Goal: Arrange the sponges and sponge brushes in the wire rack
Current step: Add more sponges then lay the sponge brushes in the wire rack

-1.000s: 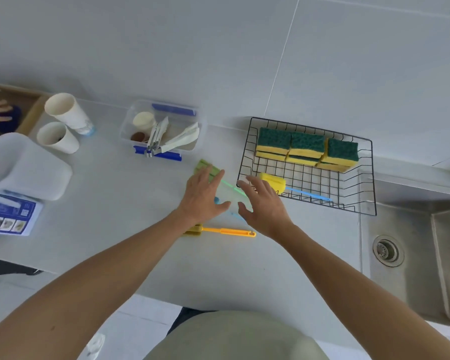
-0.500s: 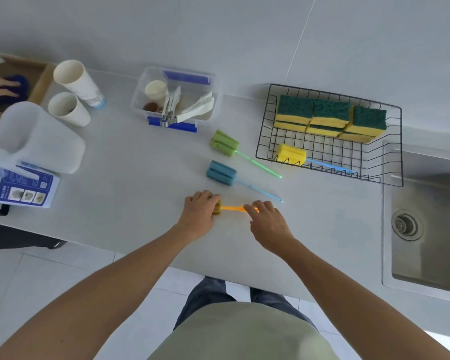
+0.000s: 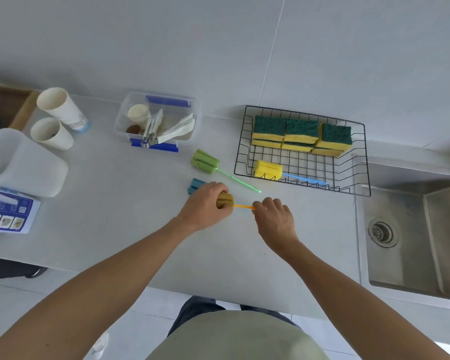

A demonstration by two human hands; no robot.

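Fingers of your left hand (image 3: 205, 206) are curled around the mustard-yellow foam head of the orange-handled sponge brush (image 3: 225, 200), while your right hand (image 3: 273, 216) pinches the far end of its thin orange plastic handle; the brush runs level between both hands, over the pale grey countertop (image 3: 115, 229). Just behind your left hand, the blue foam sponge brush (image 3: 195, 185) lies on the counter, mostly hidden by your knuckles. Beyond it lies the green foam sponge brush with a green stick handle (image 3: 205, 161), the handle pointing toward the rack. To the right sits the black wire rack (image 3: 364, 152), beside the steel sink (image 3: 413, 242). Inside the rack, near its front edge, lies the yellow foam sponge brush with a blue handle (image 3: 268, 169). Along its back wall stand the yellow sponges with dark green scouring tops (image 3: 302, 136), stacked in a row.
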